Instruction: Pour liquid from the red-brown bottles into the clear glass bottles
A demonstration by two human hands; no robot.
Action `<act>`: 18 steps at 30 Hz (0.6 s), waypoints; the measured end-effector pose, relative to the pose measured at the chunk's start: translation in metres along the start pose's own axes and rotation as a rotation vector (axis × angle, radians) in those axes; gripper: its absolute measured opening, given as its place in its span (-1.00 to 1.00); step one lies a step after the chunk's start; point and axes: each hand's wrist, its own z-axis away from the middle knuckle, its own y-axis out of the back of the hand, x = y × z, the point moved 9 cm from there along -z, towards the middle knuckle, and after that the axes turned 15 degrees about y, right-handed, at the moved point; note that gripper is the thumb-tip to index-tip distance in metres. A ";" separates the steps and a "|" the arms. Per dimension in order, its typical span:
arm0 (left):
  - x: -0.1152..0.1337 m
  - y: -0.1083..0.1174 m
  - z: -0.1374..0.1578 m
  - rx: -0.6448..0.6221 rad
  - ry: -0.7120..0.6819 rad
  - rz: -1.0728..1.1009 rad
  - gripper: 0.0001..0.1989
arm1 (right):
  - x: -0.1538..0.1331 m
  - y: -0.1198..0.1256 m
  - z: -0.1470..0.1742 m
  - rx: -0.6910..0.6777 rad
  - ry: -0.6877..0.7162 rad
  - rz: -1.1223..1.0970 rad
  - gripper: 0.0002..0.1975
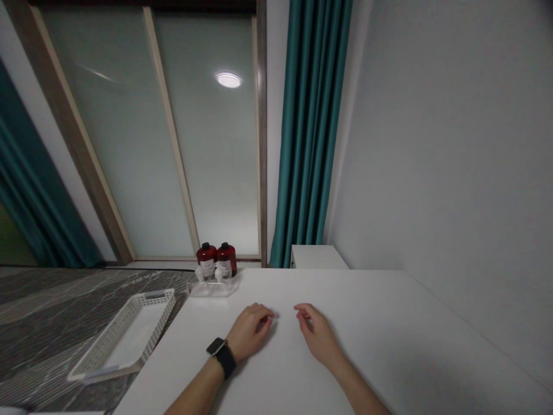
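Note:
My left hand point(251, 331) rests on the white table point(276, 380), with a black smartwatch point(221, 356) on its wrist. Its fingers are loosely curled, a gap shows between thumb and fingers, and nothing is in it. A short way to the right, my right hand point(316, 331) is also bent in a relaxed curve, thumb apart from the fingers, holding nothing. The two hands face each other without touching. Beyond the left hand, a clear tray point(211, 290) stands at the table's far left corner. Two dark red bottles point(206, 253) with black caps and pale labels stand there, behind small white pieces point(219, 274).
Left of the table, lower down, is a white perforated basket point(108, 340) over the grey patterned floor point(56, 311). A white cabinet point(317, 256) stands past the far edge. A teal curtain point(313, 127) and frosted sliding door point(211, 161) are behind; a wall point(453, 173) bounds the right.

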 end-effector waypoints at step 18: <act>0.004 -0.009 0.001 -0.084 -0.064 -0.007 -0.79 | -0.013 -0.005 -0.003 -0.070 0.055 -0.023 -0.75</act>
